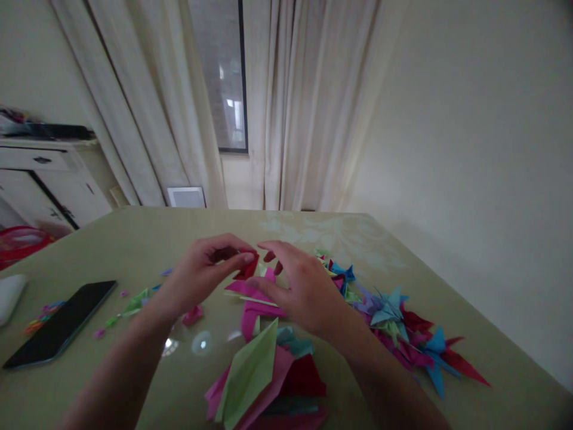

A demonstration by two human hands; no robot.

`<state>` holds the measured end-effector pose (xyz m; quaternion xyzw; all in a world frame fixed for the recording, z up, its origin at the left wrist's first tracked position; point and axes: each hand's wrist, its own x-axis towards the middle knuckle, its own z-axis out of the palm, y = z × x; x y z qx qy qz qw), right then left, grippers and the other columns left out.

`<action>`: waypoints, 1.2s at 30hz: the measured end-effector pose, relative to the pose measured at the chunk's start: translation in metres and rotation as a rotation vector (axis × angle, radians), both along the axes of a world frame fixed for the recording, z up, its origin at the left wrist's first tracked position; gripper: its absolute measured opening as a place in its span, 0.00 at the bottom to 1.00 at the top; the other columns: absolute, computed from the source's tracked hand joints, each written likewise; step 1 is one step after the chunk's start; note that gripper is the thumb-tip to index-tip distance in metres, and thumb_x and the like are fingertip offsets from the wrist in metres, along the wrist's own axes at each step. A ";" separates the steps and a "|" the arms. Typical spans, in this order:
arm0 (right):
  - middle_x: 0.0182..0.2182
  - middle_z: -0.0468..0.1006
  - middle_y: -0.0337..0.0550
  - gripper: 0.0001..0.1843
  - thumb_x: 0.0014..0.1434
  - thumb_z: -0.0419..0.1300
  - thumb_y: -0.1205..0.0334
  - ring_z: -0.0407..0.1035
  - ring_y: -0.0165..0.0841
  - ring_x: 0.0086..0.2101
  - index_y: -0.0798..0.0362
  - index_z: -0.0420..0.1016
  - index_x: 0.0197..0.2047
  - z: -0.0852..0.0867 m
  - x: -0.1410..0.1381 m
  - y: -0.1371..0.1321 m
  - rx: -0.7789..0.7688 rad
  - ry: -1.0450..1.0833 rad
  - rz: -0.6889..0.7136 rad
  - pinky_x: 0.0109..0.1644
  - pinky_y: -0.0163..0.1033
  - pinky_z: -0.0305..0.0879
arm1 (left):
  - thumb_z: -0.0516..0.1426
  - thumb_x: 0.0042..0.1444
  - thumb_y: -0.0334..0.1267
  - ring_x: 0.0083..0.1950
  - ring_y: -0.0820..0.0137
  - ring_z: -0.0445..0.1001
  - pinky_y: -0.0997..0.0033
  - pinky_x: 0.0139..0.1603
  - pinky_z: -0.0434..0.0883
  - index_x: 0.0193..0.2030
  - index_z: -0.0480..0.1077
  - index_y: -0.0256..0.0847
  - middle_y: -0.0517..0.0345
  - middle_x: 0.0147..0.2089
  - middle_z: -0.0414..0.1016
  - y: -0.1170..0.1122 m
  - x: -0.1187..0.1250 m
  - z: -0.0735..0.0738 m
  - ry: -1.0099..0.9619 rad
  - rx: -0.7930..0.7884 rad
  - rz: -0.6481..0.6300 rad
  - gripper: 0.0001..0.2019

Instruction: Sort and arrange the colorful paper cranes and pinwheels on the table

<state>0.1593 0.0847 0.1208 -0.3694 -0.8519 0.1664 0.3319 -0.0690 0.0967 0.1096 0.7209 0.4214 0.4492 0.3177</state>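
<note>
Pinching red paper [249,267], left hand [197,276]

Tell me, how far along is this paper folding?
Done: a heap of folded figures lies at the right of the table. In hand: the left hand and right hand pinch a small red paper. Seemingly left: the stack of coloured papers nearest the camera.
</note>
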 end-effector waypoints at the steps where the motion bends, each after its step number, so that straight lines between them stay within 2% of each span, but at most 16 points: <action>1: 0.51 0.84 0.47 0.22 0.70 0.67 0.50 0.78 0.38 0.47 0.51 0.74 0.62 0.000 0.000 0.001 -0.014 0.036 0.001 0.50 0.41 0.69 | 0.65 0.64 0.47 0.40 0.66 0.82 0.68 0.42 0.79 0.42 0.81 0.40 0.53 0.39 0.85 -0.006 0.013 0.003 -0.067 -0.014 -0.049 0.11; 4: 0.44 0.85 0.42 0.11 0.70 0.68 0.58 0.78 0.35 0.42 0.50 0.78 0.53 0.002 0.002 0.004 -0.024 0.058 -0.017 0.45 0.37 0.67 | 0.66 0.64 0.47 0.47 0.63 0.85 0.63 0.49 0.82 0.46 0.77 0.41 0.51 0.45 0.85 -0.009 0.031 0.000 -0.186 -0.068 -0.132 0.12; 7: 0.43 0.85 0.43 0.09 0.68 0.69 0.61 0.78 0.37 0.42 0.50 0.80 0.51 0.001 0.009 0.014 0.013 -0.054 -0.110 0.47 0.39 0.66 | 0.62 0.66 0.53 0.45 0.62 0.85 0.59 0.47 0.82 0.55 0.71 0.43 0.50 0.50 0.83 0.009 0.010 -0.014 -0.115 -0.077 -0.017 0.19; 9: 0.45 0.85 0.46 0.09 0.68 0.69 0.61 0.78 0.40 0.45 0.51 0.80 0.50 -0.002 0.018 0.025 0.009 -0.217 -0.197 0.47 0.40 0.66 | 0.58 0.67 0.55 0.45 0.59 0.85 0.57 0.47 0.81 0.59 0.70 0.43 0.48 0.51 0.83 0.027 -0.021 -0.030 0.119 -0.045 0.161 0.22; 10: 0.46 0.85 0.48 0.09 0.68 0.69 0.61 0.79 0.41 0.46 0.51 0.80 0.51 -0.004 0.023 0.031 -0.007 -0.313 -0.248 0.47 0.41 0.66 | 0.57 0.67 0.54 0.47 0.57 0.84 0.55 0.50 0.80 0.58 0.71 0.43 0.47 0.50 0.83 0.036 -0.039 -0.039 0.310 -0.038 0.258 0.21; 12: 0.46 0.85 0.50 0.10 0.69 0.67 0.59 0.79 0.44 0.46 0.52 0.80 0.51 -0.009 0.034 0.043 -0.048 -0.495 -0.361 0.44 0.42 0.66 | 0.58 0.65 0.47 0.56 0.53 0.81 0.52 0.60 0.75 0.56 0.75 0.42 0.44 0.55 0.83 0.050 -0.072 -0.059 0.695 -0.052 0.391 0.17; 14: 0.48 0.85 0.53 0.12 0.71 0.65 0.57 0.80 0.47 0.47 0.53 0.79 0.53 -0.013 0.044 0.053 -0.075 -0.619 -0.471 0.43 0.42 0.65 | 0.60 0.61 0.42 0.62 0.51 0.78 0.53 0.64 0.72 0.58 0.76 0.42 0.42 0.60 0.80 0.058 -0.097 -0.080 0.974 -0.129 0.481 0.19; 16: 0.52 0.83 0.56 0.15 0.72 0.63 0.55 0.79 0.49 0.50 0.54 0.79 0.56 -0.015 0.051 0.058 -0.092 -0.662 -0.542 0.43 0.43 0.66 | 0.60 0.60 0.38 0.60 0.52 0.79 0.57 0.61 0.73 0.56 0.78 0.43 0.43 0.60 0.81 0.061 -0.110 -0.098 1.095 -0.201 0.515 0.17; 19: 0.53 0.83 0.55 0.19 0.72 0.62 0.53 0.78 0.49 0.53 0.53 0.77 0.61 -0.013 0.055 0.058 -0.125 -0.607 -0.511 0.46 0.44 0.67 | 0.56 0.61 0.33 0.54 0.54 0.82 0.61 0.53 0.74 0.46 0.81 0.43 0.45 0.52 0.85 0.062 -0.115 -0.113 1.128 -0.245 0.532 0.12; 20: 0.52 0.84 0.54 0.20 0.72 0.63 0.53 0.78 0.48 0.52 0.52 0.76 0.62 -0.012 0.055 0.057 -0.132 -0.577 -0.473 0.47 0.44 0.67 | 0.55 0.62 0.32 0.53 0.53 0.83 0.61 0.52 0.74 0.45 0.81 0.44 0.45 0.51 0.85 0.062 -0.114 -0.113 1.136 -0.246 0.545 0.13; 22: 0.52 0.84 0.53 0.22 0.71 0.65 0.54 0.79 0.46 0.51 0.52 0.76 0.64 -0.011 0.051 0.052 -0.130 -0.516 -0.383 0.48 0.44 0.68 | 0.53 0.65 0.34 0.56 0.52 0.82 0.59 0.54 0.73 0.49 0.80 0.45 0.44 0.54 0.85 0.063 -0.112 -0.105 1.147 -0.226 0.576 0.15; 25: 0.53 0.84 0.52 0.22 0.70 0.67 0.54 0.78 0.45 0.51 0.53 0.77 0.63 -0.010 0.040 0.044 -0.108 -0.396 -0.257 0.53 0.45 0.69 | 0.51 0.68 0.40 0.57 0.51 0.81 0.57 0.56 0.73 0.54 0.78 0.43 0.43 0.55 0.84 0.061 -0.101 -0.077 0.994 -0.083 0.588 0.16; 28: 0.53 0.83 0.51 0.25 0.69 0.69 0.52 0.78 0.43 0.51 0.54 0.75 0.64 -0.009 0.027 0.035 -0.065 -0.202 -0.156 0.55 0.46 0.70 | 0.53 0.69 0.46 0.48 0.56 0.82 0.61 0.49 0.74 0.48 0.78 0.43 0.49 0.47 0.86 0.047 -0.072 -0.043 0.681 0.092 0.454 0.15; 31: 0.59 0.78 0.52 0.31 0.68 0.69 0.49 0.75 0.41 0.53 0.52 0.70 0.69 -0.008 0.016 0.028 0.048 -0.019 -0.030 0.57 0.46 0.70 | 0.53 0.71 0.44 0.43 0.62 0.81 0.65 0.45 0.73 0.47 0.76 0.45 0.55 0.43 0.85 0.024 -0.032 -0.021 0.576 0.203 0.240 0.12; 34: 0.55 0.80 0.49 0.21 0.72 0.66 0.54 0.73 0.40 0.54 0.52 0.74 0.63 -0.008 0.009 0.024 0.134 -0.004 0.049 0.59 0.46 0.68 | 0.52 0.72 0.40 0.43 0.63 0.81 0.66 0.44 0.73 0.48 0.74 0.46 0.56 0.43 0.84 0.006 0.001 -0.016 0.583 0.264 0.090 0.09; 36: 0.48 0.82 0.47 0.11 0.71 0.66 0.61 0.72 0.41 0.51 0.53 0.78 0.54 -0.011 0.007 0.025 0.170 -0.074 0.016 0.58 0.46 0.67 | 0.52 0.73 0.39 0.45 0.62 0.82 0.66 0.44 0.73 0.52 0.72 0.47 0.55 0.45 0.84 0.000 0.013 -0.019 0.576 0.264 0.092 0.08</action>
